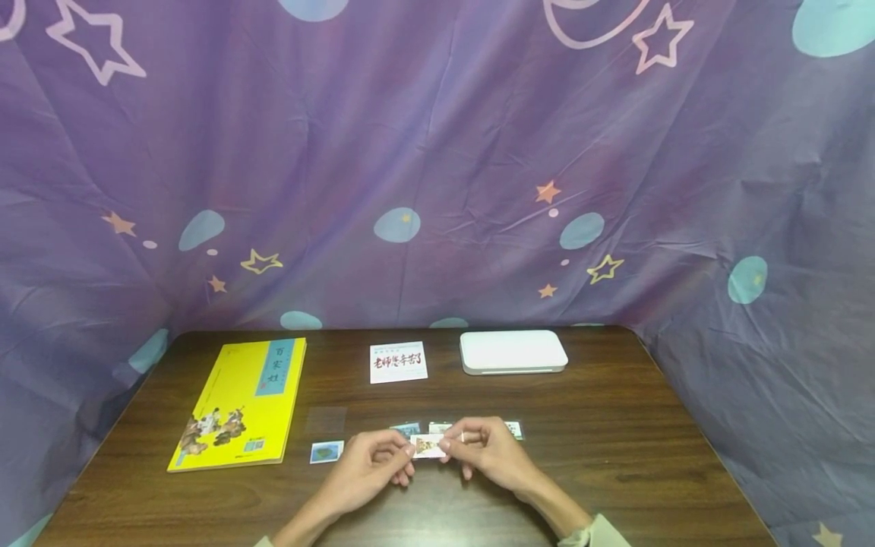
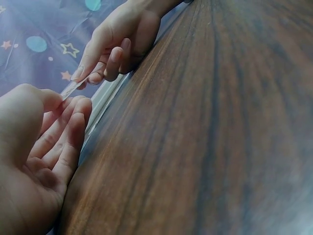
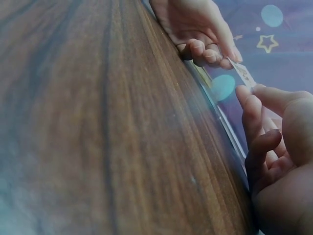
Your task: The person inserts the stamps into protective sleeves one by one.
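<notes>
Between my two hands is a small stamp-like paper (image 1: 428, 446) with a brownish picture on white. My left hand (image 1: 372, 465) pinches its left end between thumb and fingers, and my right hand (image 1: 488, 454) pinches the right end. In the left wrist view the paper (image 2: 72, 88) appears thin and edge-on, held above the tabletop; the right wrist view shows its printed side (image 3: 243, 74). Just beyond the hands lie a blue picture piece (image 1: 408, 429) and a greenish-white one (image 1: 513, 431), partly covered by the right hand.
Left of the hands lies a blue stamp-like piece (image 1: 326, 452), with a clear plastic square (image 1: 326, 418) behind it. A yellow book (image 1: 239, 410) occupies the table's left side. Farther back are a white card with red-and-black writing (image 1: 399, 362) and a white flat case (image 1: 513, 352).
</notes>
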Motion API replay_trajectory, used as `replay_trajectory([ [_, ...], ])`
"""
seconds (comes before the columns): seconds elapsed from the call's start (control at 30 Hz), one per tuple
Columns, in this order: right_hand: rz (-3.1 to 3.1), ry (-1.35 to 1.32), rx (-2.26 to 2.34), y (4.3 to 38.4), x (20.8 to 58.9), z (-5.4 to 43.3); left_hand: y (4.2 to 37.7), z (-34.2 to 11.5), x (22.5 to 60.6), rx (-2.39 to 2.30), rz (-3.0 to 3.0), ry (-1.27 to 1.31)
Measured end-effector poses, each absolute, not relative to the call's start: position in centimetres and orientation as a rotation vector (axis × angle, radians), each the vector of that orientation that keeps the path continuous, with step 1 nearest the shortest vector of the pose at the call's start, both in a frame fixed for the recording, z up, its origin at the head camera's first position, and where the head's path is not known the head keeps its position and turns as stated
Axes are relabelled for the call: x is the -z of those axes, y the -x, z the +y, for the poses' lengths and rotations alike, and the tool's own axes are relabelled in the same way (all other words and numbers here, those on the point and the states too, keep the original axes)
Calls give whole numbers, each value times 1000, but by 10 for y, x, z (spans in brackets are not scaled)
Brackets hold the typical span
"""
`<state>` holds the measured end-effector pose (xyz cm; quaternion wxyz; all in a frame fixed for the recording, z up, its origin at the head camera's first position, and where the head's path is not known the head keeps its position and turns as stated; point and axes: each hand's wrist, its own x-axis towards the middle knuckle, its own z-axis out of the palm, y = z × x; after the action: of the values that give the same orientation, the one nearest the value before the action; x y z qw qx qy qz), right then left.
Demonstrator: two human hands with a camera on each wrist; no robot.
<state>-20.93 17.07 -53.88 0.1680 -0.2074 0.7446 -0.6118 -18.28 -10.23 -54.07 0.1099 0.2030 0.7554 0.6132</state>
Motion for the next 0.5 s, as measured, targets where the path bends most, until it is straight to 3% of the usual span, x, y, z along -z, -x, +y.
replay_trajectory([
  [0.5,2093,628,1763,206,539,166,181,-101,539,-1821,2195,-561],
])
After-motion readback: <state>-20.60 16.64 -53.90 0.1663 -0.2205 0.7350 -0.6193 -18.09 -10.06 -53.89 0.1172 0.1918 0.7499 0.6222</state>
